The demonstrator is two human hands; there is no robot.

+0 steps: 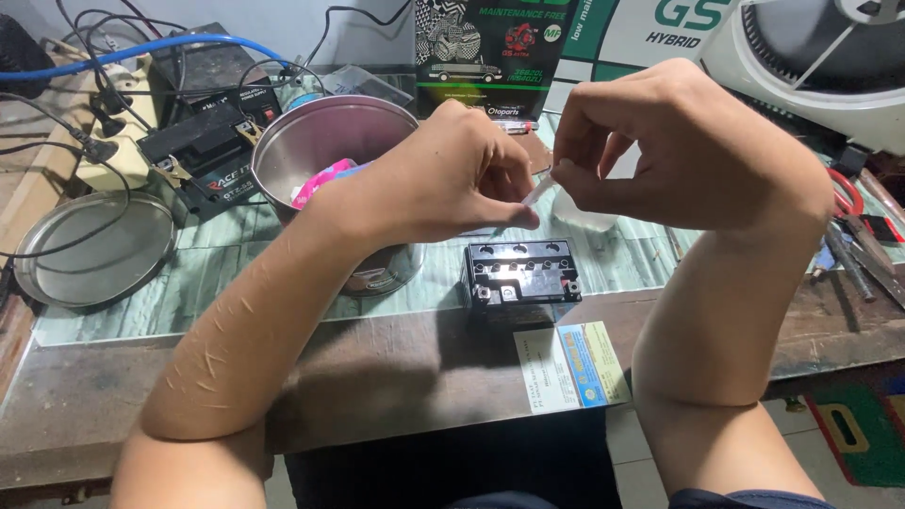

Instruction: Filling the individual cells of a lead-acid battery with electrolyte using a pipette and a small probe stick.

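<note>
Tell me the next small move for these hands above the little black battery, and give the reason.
Probably lower the thin clear tube toward the small black battery. Both the left hand and the right hand pinch it in mid-air, apart from the battery, whose top ports sit uncovered directly below.

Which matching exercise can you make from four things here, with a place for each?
Things:
1. small black rectangular battery
2. round shiny metal tin
3. flat round metal lid
4. white and blue paper card

Places:
A. at the table's front edge
B. far left on the table
C. below the two hands
D. behind the left forearm, with pink wrapping inside

Pairs: 1-C, 2-D, 3-B, 4-A
</note>
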